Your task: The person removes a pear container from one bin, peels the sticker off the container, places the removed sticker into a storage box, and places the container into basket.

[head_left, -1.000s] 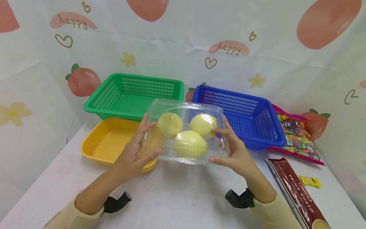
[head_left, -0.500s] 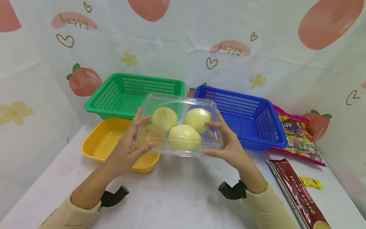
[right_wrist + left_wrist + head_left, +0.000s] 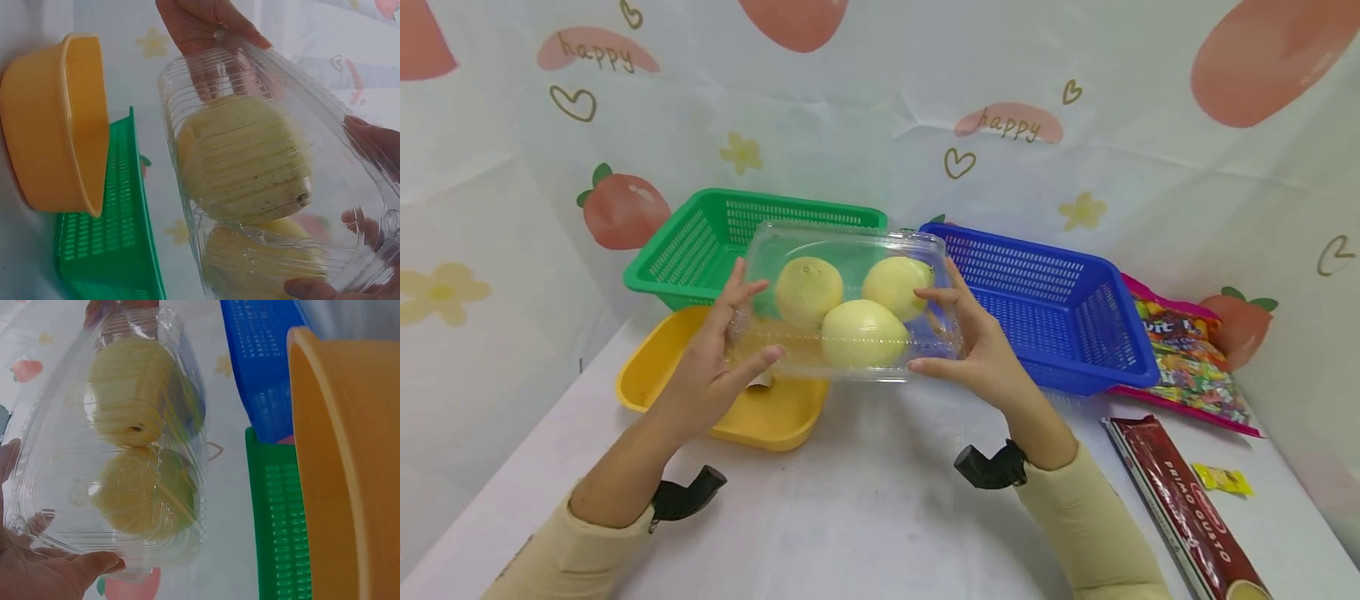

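Observation:
A clear plastic clamshell box is held in the air, tilted so its top faces me. Three pale yellow round fruits show inside: one at the left, another at the right and a third in front. My left hand grips the box's left end, thumb along the front edge. Its right end is gripped by my right hand, with fingers over the side. In the right wrist view, ribbed plastic covers the fruit. The lid appears closed.
Behind the box stand a green basket and a blue basket. A yellow basin sits front left, a small white-and-dark item showing in it. At right lie a candy bag, a dark red packet and a small yellow packet.
Both hands have moved the box left and slightly up, away from the blue basket and over more of the green basket. Their hold on it looks the same.

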Tool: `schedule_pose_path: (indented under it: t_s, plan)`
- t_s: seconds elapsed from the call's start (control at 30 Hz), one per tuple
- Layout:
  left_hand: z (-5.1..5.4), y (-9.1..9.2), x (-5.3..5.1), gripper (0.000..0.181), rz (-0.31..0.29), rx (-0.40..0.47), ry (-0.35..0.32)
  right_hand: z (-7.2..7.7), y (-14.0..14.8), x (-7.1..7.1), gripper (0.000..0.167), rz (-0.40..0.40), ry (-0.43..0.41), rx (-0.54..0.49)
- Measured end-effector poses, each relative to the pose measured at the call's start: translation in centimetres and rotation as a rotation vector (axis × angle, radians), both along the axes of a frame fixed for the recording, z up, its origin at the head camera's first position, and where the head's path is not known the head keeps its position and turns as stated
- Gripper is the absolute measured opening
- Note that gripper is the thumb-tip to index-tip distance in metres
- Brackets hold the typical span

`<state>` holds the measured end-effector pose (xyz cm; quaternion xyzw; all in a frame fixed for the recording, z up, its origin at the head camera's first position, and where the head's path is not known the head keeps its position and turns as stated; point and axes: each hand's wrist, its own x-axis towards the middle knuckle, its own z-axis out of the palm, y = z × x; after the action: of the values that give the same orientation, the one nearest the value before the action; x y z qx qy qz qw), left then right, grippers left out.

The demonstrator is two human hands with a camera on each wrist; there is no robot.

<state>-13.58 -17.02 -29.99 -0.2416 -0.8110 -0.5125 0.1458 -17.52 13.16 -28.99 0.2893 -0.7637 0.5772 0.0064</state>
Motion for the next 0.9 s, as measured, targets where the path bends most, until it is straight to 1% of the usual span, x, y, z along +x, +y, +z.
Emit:
schedule_pose_path:
  t_s: [0.07, 0.2, 0.27, 0.4, 0.53, 0.73, 0.9]
  plan:
    - [0.1, -0.3, -0.3, 0.061, -0.002, 0.009, 0.011, 0.1, -0.3, -0.4, 0.065, 0.013, -0.005, -0.014]
    - [0.3, -0.9, -1.2, 0.061, 0.001, 0.013, 0.069, 0.1, -1.0, -1.3, 0.065, 0.027, -0.01, -0.044]
    - [0.4, -1.3, -1.6, 0.06, 0.006, 0.006, 0.098, 0.1, -1.4, -1.7, 0.064, 0.032, -0.017, -0.059]
    - [0.7, -2.2, -2.4, 0.06, 0.023, -0.017, 0.125, 0.2, -2.2, -2.5, 0.064, 0.039, -0.032, -0.078]
    - [1.3, -3.2, -3.1, 0.059, 0.032, -0.04, 0.111, 0.5, -3.3, -3.6, 0.064, 0.052, -0.043, -0.098]
    - [2.5, -4.8, -4.4, 0.06, 0.019, -0.044, 0.02, 0.9, -4.8, -5.2, 0.063, 0.043, -0.073, -0.122]
    - [3.8, -5.7, -5.5, 0.058, 0.026, -0.061, -0.019, 1.6, -5.9, -6.4, 0.061, 0.014, -0.111, -0.117]
